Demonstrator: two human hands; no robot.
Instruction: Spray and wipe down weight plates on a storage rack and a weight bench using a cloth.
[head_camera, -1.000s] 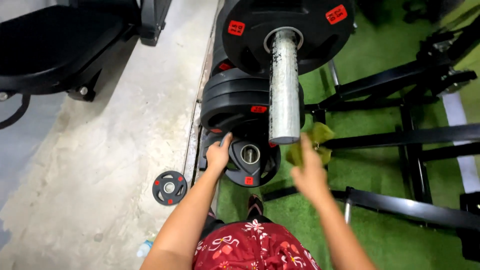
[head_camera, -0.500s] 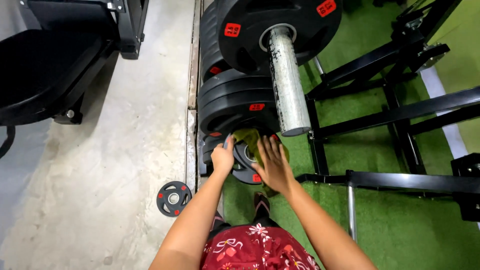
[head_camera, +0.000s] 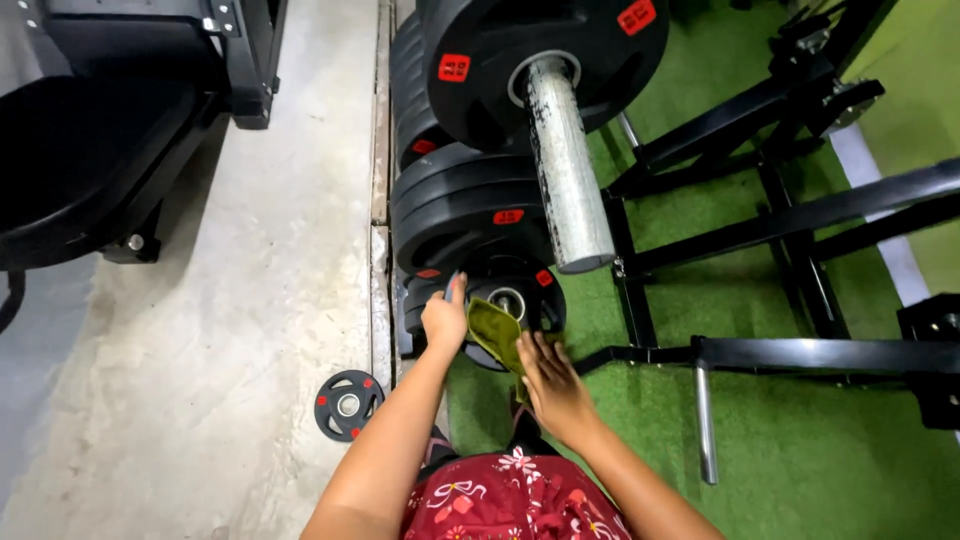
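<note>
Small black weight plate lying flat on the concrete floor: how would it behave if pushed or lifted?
The small black weight plate lies flat on the concrete floor, so a push would probably make it slide or scrape, not roll. It looks solid and is probably heavy for its size. Its openings probably offer finger holds.

The floor is split: bare grey concrete (head_camera: 230, 300) on the left, green artificial turf (head_camera: 800, 440) on the right, meeting at a straight seam. A small black weight plate (head_camera: 348, 404) with red marks lies flat on the concrete near the seam. Black steel rack legs (head_camera: 820, 355) rest on the turf.
</note>
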